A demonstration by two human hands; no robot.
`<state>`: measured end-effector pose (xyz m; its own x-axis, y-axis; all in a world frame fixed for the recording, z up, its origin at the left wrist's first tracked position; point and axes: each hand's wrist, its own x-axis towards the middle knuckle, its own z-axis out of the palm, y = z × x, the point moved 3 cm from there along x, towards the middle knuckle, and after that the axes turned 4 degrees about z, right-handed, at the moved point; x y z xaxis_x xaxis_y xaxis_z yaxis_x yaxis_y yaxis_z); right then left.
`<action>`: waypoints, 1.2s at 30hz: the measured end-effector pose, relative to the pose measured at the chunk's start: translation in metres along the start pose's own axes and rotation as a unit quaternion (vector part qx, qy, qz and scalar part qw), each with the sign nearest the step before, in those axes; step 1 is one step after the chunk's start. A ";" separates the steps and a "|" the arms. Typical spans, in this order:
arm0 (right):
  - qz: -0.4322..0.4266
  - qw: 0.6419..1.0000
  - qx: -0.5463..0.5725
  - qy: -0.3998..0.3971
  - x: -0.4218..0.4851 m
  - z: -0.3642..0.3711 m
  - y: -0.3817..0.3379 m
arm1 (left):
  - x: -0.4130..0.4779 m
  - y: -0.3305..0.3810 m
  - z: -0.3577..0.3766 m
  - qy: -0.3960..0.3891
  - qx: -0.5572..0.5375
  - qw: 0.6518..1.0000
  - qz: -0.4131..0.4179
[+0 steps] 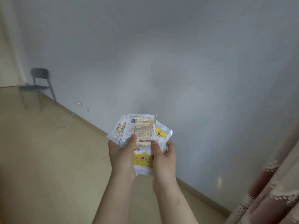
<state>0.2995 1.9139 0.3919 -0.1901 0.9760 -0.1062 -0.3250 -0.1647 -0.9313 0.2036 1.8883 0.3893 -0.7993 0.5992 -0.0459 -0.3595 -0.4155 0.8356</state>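
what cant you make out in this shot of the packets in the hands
All in the head view:
How many white and yellow plastic packets there are: they overlap in a fan.
The print on the top packet's label: too small and blurred.
Fingers of the left hand and right hand: mostly behind the packets.
The patterned beige and brown curtain: cut off by the right edge.

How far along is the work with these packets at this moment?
Done: several white-and-yellow packets are gathered into one fanned stack. In hand: the left hand and right hand grip that stack, thumbs on top, with a barcode side facing up. Left: none looks opened, and no spot to put them down is in view.
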 end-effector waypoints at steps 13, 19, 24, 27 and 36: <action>0.034 0.996 0.019 -0.076 0.239 0.173 0.014 | 0.277 0.017 0.041 0.048 0.000 0.997 0.065; 0.060 0.987 -0.017 -0.146 0.342 0.264 0.054 | 0.401 0.017 0.028 0.100 -0.024 0.990 0.100; 0.065 0.981 -0.032 -0.178 0.446 0.345 0.066 | 0.515 0.024 0.045 0.129 -0.044 0.984 0.112; 0.076 0.969 -0.040 -0.231 0.485 0.415 0.079 | 0.578 0.049 0.030 0.175 -0.045 0.975 0.132; 0.118 0.926 -0.088 -0.348 0.526 0.610 0.175 | 0.727 0.102 -0.097 0.343 -0.011 0.923 0.174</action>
<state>-0.4228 2.3110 0.3857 -0.8077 0.5770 -0.1209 -0.0544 -0.2772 -0.9593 -0.4603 2.2152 0.3880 -0.9823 -0.1448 -0.1188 -0.0268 -0.5193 0.8542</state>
